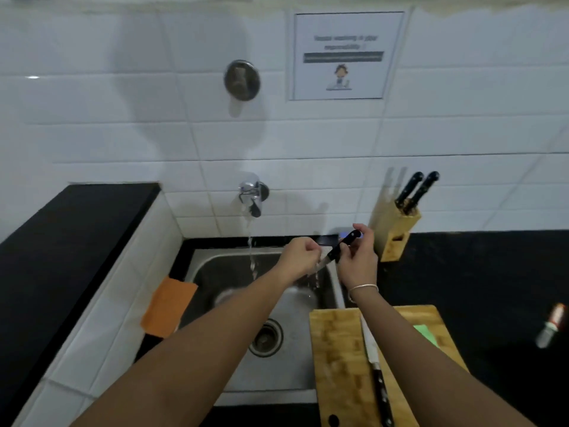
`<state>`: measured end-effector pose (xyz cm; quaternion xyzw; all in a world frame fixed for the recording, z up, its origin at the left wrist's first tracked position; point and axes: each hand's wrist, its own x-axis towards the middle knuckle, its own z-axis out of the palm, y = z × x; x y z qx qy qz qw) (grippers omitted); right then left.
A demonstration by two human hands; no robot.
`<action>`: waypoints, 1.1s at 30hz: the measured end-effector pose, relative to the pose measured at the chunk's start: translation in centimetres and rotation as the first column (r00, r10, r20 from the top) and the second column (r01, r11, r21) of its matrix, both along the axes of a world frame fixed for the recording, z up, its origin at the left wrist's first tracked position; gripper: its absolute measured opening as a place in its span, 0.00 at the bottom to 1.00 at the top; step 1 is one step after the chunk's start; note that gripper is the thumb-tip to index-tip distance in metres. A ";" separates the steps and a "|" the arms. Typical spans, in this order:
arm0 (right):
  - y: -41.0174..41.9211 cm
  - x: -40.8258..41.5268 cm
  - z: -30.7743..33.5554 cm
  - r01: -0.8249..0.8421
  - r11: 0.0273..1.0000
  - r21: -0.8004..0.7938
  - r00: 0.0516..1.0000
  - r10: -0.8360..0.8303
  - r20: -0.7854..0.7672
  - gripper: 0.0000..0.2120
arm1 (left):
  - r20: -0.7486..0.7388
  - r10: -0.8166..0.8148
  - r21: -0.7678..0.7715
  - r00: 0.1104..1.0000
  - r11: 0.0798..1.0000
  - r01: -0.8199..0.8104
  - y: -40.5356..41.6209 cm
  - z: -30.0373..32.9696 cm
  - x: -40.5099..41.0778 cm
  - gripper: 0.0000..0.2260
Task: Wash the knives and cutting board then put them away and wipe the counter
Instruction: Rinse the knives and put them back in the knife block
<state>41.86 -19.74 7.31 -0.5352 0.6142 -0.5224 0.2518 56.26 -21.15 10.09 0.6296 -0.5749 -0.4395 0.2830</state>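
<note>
Now | both hands (pixel 357 260) grip one knife (pixel 338 249) | second (on board (pixel 338 349)) | two in block (pixel 397 229)

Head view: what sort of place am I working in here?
Most likely a shared kitchen: a steel sink under a running wall tap, a knife block on the black counter, and a printed notice taped to the tiles.

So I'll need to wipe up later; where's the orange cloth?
The orange cloth is draped over the left rim of the steel sink, below and left of the running tap.
</note>
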 end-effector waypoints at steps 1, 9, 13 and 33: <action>0.2 -1.4 0.1 0.037 0.999 0.001 0.999 -0.037 0.005 0.21 | 0.008 -0.010 -0.007 1.000 1.000 0.010 -0.4 0.0 -1.2 0.07; 0.3 -10.4 1.7 0.207 0.977 -0.054 0.974 -0.211 -0.081 0.21 | -0.042 -0.096 -0.036 0.994 0.995 0.095 -2.2 1.6 -9.6 0.10; -0.4 -12.9 2.9 0.250 0.960 -0.128 0.951 -0.268 -0.154 0.20 | -0.091 -0.146 -0.117 0.985 0.984 0.135 -3.1 2.7 -12.2 0.23; -4.2 -20.4 5.7 0.217 0.868 -0.446 0.967 -0.253 -0.021 0.20 | 0.426 -0.071 -0.395 0.902 0.882 0.255 -6.8 7.2 -20.9 0.40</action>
